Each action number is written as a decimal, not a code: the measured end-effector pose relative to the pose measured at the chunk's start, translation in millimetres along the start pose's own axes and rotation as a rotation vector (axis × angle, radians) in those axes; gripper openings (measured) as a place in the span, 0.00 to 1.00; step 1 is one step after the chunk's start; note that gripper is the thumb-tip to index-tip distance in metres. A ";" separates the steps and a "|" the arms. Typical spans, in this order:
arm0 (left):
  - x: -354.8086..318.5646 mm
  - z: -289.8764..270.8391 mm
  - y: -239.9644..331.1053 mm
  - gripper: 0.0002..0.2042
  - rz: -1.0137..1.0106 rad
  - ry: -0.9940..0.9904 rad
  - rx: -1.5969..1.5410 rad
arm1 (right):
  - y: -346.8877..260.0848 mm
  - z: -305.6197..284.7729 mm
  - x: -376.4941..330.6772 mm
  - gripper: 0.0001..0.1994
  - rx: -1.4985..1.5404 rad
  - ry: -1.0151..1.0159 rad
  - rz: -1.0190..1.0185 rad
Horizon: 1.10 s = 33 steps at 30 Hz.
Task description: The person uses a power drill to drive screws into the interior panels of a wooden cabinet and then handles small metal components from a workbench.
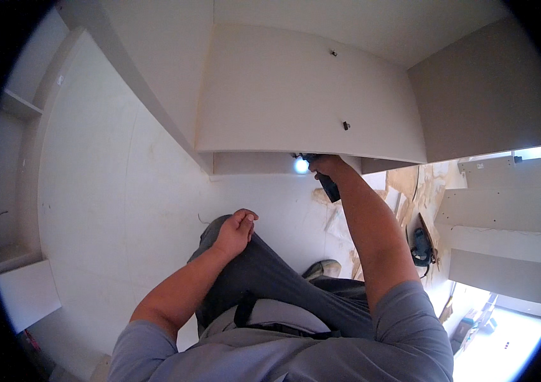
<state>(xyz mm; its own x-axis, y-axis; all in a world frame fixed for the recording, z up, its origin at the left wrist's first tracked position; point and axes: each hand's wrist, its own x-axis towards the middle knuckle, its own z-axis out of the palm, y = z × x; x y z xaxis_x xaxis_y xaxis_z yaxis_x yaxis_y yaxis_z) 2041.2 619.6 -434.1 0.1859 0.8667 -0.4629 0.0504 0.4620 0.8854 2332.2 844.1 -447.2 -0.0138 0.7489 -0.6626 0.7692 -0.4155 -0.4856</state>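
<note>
1. The right hand is clenched round the grip of a dark cordless power drill with a lit white work lamp, held up just under the near edge of a white flat cabinet panel.
2. The left hand rests loosely curled on the grey trouser knee, holding nothing.
3. The drill is matt dark plastic, mostly hidden by the hand. Its nose points left and away; its handle runs down to the right.
4. The panel is smooth, with two small dark fittings.
5. Far right, a blue power saw lies on the scrap-strewn floor.
</note>
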 end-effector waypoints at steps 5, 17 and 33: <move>3.6 -3.7 -20.5 0.10 0.082 -0.027 -0.136 | 5.2 -4.9 6.0 0.18 -0.175 0.116 -0.148; 1.0 -1.1 -3.4 0.09 -0.026 0.000 -0.029 | 14.3 0.4 15.3 0.17 -0.266 0.056 -0.130; 1.1 0.3 -4.9 0.09 -0.032 -0.014 -0.029 | -5.0 -2.3 1.6 0.15 -0.201 -0.028 0.025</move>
<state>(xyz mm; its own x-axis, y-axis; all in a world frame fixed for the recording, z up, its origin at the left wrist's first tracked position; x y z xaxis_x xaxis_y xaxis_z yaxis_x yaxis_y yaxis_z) 2041.5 618.3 -438.9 0.1988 0.8488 -0.4898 0.0282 0.4947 0.8686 2329.8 848.6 -444.5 -0.0083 0.7237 -0.6901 0.8817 -0.3203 -0.3465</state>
